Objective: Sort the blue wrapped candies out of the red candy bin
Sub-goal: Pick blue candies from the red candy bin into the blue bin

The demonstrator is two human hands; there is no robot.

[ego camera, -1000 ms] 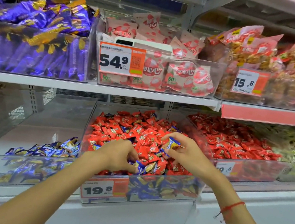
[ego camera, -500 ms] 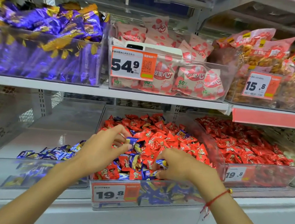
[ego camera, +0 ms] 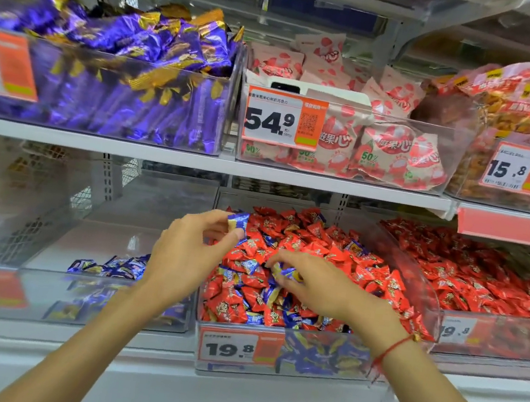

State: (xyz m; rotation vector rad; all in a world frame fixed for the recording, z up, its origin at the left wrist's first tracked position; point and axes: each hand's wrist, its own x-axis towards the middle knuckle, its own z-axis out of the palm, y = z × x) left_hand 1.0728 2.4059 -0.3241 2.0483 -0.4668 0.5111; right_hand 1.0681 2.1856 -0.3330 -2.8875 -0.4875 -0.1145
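The clear red candy bin (ego camera: 309, 357) on the lower shelf is heaped with red wrapped candies (ego camera: 334, 255), with several blue wrapped ones mixed in. My left hand (ego camera: 188, 254) is raised over the bin's left edge and pinches a blue wrapped candy (ego camera: 237, 221) between thumb and fingers. My right hand (ego camera: 316, 283) lies low on the pile, its fingers curled round another blue candy (ego camera: 284, 270). To the left, a clear bin (ego camera: 39, 292) holds a small heap of blue candies (ego camera: 111, 266).
A second bin of red candies (ego camera: 471, 274) stands to the right. The upper shelf (ego camera: 194, 158) hangs just above the hands and carries purple packs (ego camera: 136, 39), pink bags (ego camera: 350, 138) and snack bags (ego camera: 524, 111). Price tags line the bin fronts.
My left hand has lifted off the pile with a blue candy and shifted left. My right hand dropped into the pile and closed on another blue candy. The view moved closer.
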